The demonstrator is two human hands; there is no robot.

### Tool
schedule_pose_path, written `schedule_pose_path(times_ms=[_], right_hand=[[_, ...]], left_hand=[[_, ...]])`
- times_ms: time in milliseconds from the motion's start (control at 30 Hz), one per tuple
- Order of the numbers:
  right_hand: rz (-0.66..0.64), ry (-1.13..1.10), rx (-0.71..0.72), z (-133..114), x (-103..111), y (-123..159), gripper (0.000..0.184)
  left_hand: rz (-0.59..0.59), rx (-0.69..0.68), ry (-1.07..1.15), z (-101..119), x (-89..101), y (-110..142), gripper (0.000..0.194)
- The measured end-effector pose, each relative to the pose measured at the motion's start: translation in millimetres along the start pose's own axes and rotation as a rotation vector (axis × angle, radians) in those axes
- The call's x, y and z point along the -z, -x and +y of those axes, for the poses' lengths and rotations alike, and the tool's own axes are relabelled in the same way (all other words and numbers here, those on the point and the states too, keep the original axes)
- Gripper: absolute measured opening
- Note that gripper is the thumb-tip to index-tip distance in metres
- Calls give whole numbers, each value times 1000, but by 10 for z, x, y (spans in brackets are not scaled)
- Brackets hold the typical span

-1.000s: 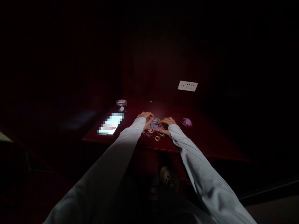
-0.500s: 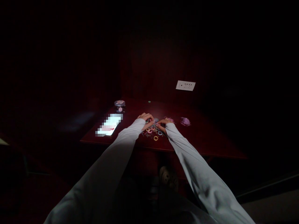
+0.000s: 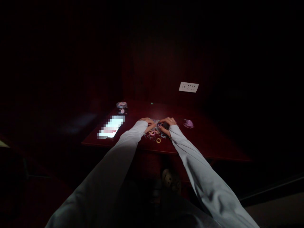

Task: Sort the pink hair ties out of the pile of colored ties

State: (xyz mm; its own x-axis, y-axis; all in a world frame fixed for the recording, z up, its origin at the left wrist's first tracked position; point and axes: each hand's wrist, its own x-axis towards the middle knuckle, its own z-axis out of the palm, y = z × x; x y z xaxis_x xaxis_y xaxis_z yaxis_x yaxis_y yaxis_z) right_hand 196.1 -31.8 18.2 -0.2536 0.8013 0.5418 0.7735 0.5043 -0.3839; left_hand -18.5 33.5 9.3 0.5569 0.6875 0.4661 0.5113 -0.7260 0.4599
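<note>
A pile of small coloured hair ties (image 3: 155,130) lies on the dark red table, with rings and thin looped bands mixed together. My left hand (image 3: 149,123) is at the pile's left side, fingers bent and pressed together; whatever they hold is too small to make out. My right hand (image 3: 168,123) arches over the right side, thumb and forefinger a little apart at the bands, with no held thing visible. Nearer the front edge lie a yellow ring (image 3: 158,140), a pink ring (image 3: 152,133) and a blue ring (image 3: 163,136). Both hands partly cover the pile.
A purple heap of bands (image 3: 188,123) sits to the right. On the left are a lit phone (image 3: 110,127) and a clear lidded jar (image 3: 122,108). A small green ring (image 3: 152,103) lies at the back, below a wall socket (image 3: 188,87). The table's front edge (image 3: 147,149) runs nearby.
My right hand has shifted slightly, its fingers rising and reaching left over the pile. My left hand has flattened and lowered a little. The pink bands beside my right hand are now covered.
</note>
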Motion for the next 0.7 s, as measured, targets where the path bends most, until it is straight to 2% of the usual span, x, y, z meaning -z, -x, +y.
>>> schedule_pose_path(times_ms=[200, 700], right_hand=[[-115, -1, 86, -55, -35, 48, 12], [-132, -4, 115, -28, -84, 63, 10]], left_hand=[[84, 84, -9, -17, -30, -37, 63], [32, 77, -71, 39, 5, -44, 57]])
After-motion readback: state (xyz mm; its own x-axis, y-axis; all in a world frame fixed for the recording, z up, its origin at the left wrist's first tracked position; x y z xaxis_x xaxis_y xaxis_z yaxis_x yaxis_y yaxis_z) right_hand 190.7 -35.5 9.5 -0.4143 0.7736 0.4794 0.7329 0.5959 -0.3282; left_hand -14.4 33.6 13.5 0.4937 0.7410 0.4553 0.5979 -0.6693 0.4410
